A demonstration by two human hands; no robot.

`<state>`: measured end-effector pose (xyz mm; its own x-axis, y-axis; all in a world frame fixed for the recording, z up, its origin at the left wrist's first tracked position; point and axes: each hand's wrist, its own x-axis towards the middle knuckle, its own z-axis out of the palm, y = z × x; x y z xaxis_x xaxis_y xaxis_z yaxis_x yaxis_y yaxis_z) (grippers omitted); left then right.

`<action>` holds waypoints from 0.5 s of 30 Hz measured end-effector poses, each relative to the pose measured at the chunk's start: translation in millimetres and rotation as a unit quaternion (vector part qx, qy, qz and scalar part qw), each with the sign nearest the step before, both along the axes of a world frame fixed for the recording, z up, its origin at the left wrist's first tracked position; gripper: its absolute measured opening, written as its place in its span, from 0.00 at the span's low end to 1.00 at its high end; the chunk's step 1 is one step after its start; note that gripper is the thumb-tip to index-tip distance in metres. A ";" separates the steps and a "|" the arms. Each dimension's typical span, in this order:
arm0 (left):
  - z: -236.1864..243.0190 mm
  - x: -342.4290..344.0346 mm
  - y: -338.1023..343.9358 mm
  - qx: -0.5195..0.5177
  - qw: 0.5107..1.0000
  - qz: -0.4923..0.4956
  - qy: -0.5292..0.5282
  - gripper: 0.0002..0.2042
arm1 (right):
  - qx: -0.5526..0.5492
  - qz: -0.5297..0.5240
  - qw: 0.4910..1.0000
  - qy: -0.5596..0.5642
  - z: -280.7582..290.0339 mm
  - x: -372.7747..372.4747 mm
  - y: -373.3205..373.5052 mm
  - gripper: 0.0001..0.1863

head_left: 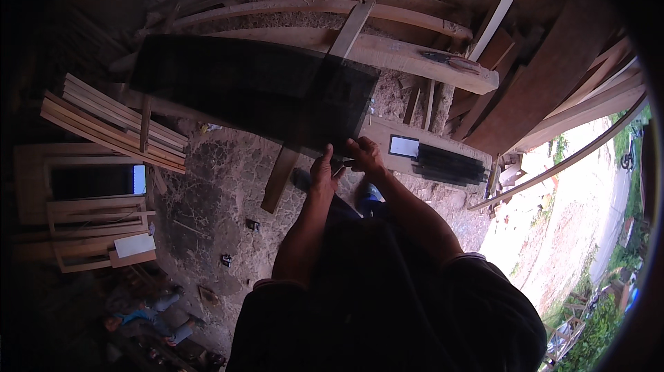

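A dark, see-through panel lies across the wooden crosspiece, most of it left of that piece. It looks like tinted glass, so probably stiff, smooth, fairly heavy and brittle at the corners; both long edges, held well apart, seem the safest hold. Right of the crosspiece's near end, the left hand and right hand have fingers curled by the panel's edge; whether they grip it, I cannot tell. No label or writing is legible.

Smooth, glassy dark sheet; matt wooden beam
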<state>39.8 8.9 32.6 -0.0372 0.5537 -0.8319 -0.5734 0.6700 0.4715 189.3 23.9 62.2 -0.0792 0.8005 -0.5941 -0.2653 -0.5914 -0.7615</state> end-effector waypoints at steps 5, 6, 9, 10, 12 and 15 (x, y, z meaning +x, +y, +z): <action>8.2 4.0 1.0 -0.002 1.000 -0.003 0.004 0.23 | -0.004 -0.021 1.000 0.009 2.0 -2.4 -1.1 0.23; 9.8 2.6 1.1 0.000 1.000 -0.004 0.009 0.23 | -0.005 -0.014 1.000 -0.001 -0.6 -2.6 -0.2 0.23; 9.5 3.0 3.5 0.000 1.000 -0.008 -0.001 0.24 | -0.014 0.017 0.999 -0.034 0.5 2.7 2.0 0.24; 6.4 0.1 2.2 -0.007 1.000 -0.005 0.002 0.24 | -0.018 0.034 0.998 -0.047 6.9 5.1 0.9 0.24; 0.5 -2.3 1.1 -0.022 1.000 0.001 0.005 0.25 | -0.027 0.102 0.990 -0.090 16.5 19.8 7.4 0.25; -1.8 -3.7 -0.6 -0.021 1.000 -0.011 0.004 0.24 | 0.002 0.221 0.956 -0.193 36.4 80.2 43.5 0.22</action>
